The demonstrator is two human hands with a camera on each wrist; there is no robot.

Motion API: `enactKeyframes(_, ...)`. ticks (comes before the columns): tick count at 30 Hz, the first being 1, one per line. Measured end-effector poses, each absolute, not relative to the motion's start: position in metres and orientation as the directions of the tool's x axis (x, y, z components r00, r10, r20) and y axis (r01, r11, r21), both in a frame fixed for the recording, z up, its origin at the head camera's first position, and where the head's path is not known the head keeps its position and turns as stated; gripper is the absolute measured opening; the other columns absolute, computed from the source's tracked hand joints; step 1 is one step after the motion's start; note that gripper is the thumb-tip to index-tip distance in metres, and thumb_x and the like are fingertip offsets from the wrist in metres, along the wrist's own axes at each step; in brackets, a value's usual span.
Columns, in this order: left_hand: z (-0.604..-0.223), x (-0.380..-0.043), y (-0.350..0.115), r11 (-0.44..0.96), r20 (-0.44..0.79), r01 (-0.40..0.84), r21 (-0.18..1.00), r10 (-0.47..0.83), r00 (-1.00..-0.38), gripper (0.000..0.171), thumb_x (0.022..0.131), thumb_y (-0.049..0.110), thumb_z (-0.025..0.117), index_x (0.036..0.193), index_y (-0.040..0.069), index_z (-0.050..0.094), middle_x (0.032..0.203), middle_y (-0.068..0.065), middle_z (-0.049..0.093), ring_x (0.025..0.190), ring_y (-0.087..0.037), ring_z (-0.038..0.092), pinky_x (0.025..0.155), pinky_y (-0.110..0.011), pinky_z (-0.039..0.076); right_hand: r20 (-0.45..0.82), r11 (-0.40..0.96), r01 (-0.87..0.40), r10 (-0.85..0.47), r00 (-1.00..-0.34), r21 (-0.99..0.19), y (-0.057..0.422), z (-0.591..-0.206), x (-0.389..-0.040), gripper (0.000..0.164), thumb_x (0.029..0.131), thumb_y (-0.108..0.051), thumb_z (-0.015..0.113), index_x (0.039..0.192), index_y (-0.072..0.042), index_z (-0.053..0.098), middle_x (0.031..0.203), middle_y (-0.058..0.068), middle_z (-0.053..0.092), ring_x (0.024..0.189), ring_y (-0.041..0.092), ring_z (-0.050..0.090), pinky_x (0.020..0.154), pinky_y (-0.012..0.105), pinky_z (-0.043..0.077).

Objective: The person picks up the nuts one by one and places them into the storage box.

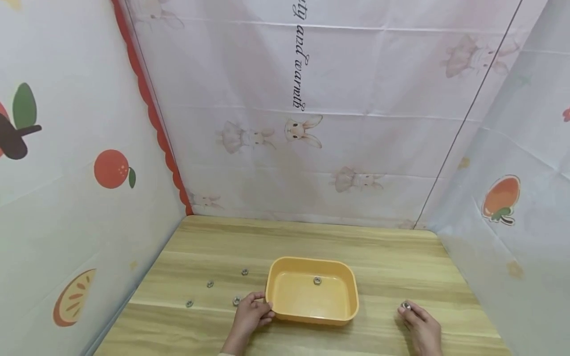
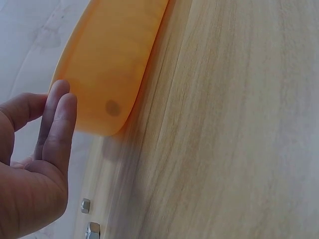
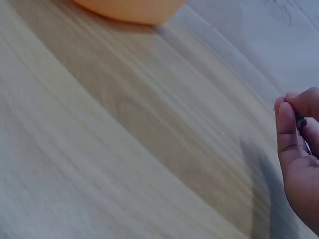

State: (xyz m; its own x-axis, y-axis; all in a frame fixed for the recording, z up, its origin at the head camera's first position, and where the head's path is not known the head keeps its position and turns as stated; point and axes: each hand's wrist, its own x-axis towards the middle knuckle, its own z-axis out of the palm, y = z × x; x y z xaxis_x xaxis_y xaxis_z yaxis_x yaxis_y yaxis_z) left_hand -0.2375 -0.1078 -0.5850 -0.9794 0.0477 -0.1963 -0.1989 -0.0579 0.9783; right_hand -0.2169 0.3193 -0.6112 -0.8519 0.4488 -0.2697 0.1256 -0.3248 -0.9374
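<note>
A yellow plastic bin (image 1: 311, 319) with rounded corners stands on the table, one metal hex nut (image 1: 317, 281) inside it near the far wall. My left hand (image 1: 250, 314) holds the bin by its left rim near the front corner. In the left wrist view, the fingers (image 2: 62, 124) lie against the bin's translucent outer wall (image 2: 109, 55). To the right of the bin, apart from it, my right hand (image 1: 423, 330) pinches another hex nut (image 1: 405, 306) between thumb and fingertips. The right wrist view shows this nut (image 3: 300, 122) as a dark piece mostly hidden by the fingers.
Several more hex nuts lie scattered on the wooden table (image 1: 392, 252) left of the bin; one nut (image 1: 237, 301) is close beside my left hand. Printed cloth walls (image 1: 276, 198) enclose the table at the back and both sides.
</note>
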Motion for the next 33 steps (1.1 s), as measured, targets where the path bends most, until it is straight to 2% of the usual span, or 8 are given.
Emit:
enactKeyframes(2, -0.584, -0.237, -0.108, -0.06, -0.192, -0.194, 0.979, 0.045, -0.98, 0.045, 0.084, 0.003, 0.064, 0.121, -0.012, 0.044, 0.081, -0.016, 0.064, 0.067, -0.021, 0.065, 0.063, -0.033, 0.056, -0.266, -0.342, 0.121, 0.416, -0.87, -0.932, 0.316, -0.607, -0.216, 0.054, 0.074, -0.003, 0.076, 0.123, -0.01, 0.054, 0.092, -0.009, 0.066, 0.092, 0.005, 0.061, 0.086, 0.024, 0.048)
enactKeyframes(5, -0.582, -0.237, -0.107, -0.065, -0.188, -0.191, 0.979, 0.043, -0.981, 0.045, 0.084, 0.003, 0.065, 0.121, -0.012, 0.044, 0.08, -0.014, 0.063, 0.067, -0.021, 0.065, 0.063, -0.033, 0.056, -0.274, -0.368, 0.131, 0.368, -0.889, -0.92, 0.312, -0.599, -0.217, 0.043, 0.075, 0.0, 0.074, 0.113, -0.016, 0.061, 0.096, -0.007, 0.065, 0.095, 0.006, 0.06, 0.088, 0.025, 0.047)
enactKeyframes(7, -0.581, -0.237, -0.108, -0.067, -0.186, -0.188, 0.98, 0.039, -0.982, 0.046, 0.083, 0.003, 0.065, 0.121, -0.013, 0.044, 0.079, -0.014, 0.063, 0.067, -0.021, 0.065, 0.063, -0.033, 0.056, -0.275, -0.369, 0.142, 0.337, -0.901, -0.918, 0.308, -0.594, -0.218, 0.036, 0.077, 0.003, 0.071, 0.108, -0.014, 0.062, 0.096, -0.005, 0.063, 0.094, 0.007, 0.059, 0.088, 0.025, 0.047)
enactKeyframes(13, -0.581, -0.237, -0.109, -0.06, -0.196, -0.198, 0.978, 0.031, -0.98, 0.045, 0.083, 0.002, 0.064, 0.12, -0.013, 0.044, 0.08, -0.017, 0.063, 0.065, -0.02, 0.065, 0.062, -0.032, 0.056, -0.28, -0.289, 0.191, 0.308, -0.909, -0.938, 0.296, -0.581, -0.217, 0.042, 0.082, 0.008, 0.062, 0.123, 0.001, 0.053, 0.094, -0.004, 0.061, 0.088, 0.005, 0.058, 0.082, 0.023, 0.05)
enactKeyframes(20, -0.583, -0.237, -0.107, -0.099, -0.19, -0.194, 0.976, 0.056, -0.98, 0.045, 0.084, 0.0, 0.064, 0.12, -0.015, 0.042, 0.08, -0.018, 0.063, 0.065, -0.02, 0.065, 0.061, -0.032, 0.056, -0.23, -0.181, 0.183, 0.286, -0.93, -0.966, 0.282, -0.568, -0.218, 0.05, 0.082, 0.008, 0.06, 0.128, 0.014, 0.042, 0.098, 0.002, 0.061, 0.087, 0.009, 0.058, 0.079, 0.024, 0.051)
enactKeyframes(26, -0.586, -0.238, -0.108, -0.116, -0.188, -0.195, 0.974, 0.069, -0.98, 0.044, 0.085, -0.001, 0.063, 0.12, -0.016, 0.042, 0.08, -0.018, 0.063, 0.065, -0.021, 0.066, 0.062, -0.033, 0.056, -0.221, -0.163, 0.181, 0.269, -0.938, -0.97, 0.271, -0.558, -0.223, 0.055, 0.082, 0.005, 0.063, 0.131, 0.013, 0.038, 0.11, 0.012, 0.061, 0.088, 0.011, 0.059, 0.084, 0.03, 0.05)
enactKeyframes(33, -0.58, -0.235, -0.107, -0.09, -0.193, -0.198, 0.976, 0.061, -0.979, 0.045, 0.084, 0.002, 0.064, 0.121, -0.014, 0.042, 0.082, -0.018, 0.064, 0.067, -0.021, 0.066, 0.063, -0.033, 0.056, -0.199, -0.139, 0.169, 0.239, -0.95, -0.976, 0.262, -0.55, -0.229, 0.054, 0.084, -0.001, 0.065, 0.131, 0.011, 0.042, 0.108, 0.012, 0.064, 0.095, 0.017, 0.061, 0.084, 0.031, 0.05)
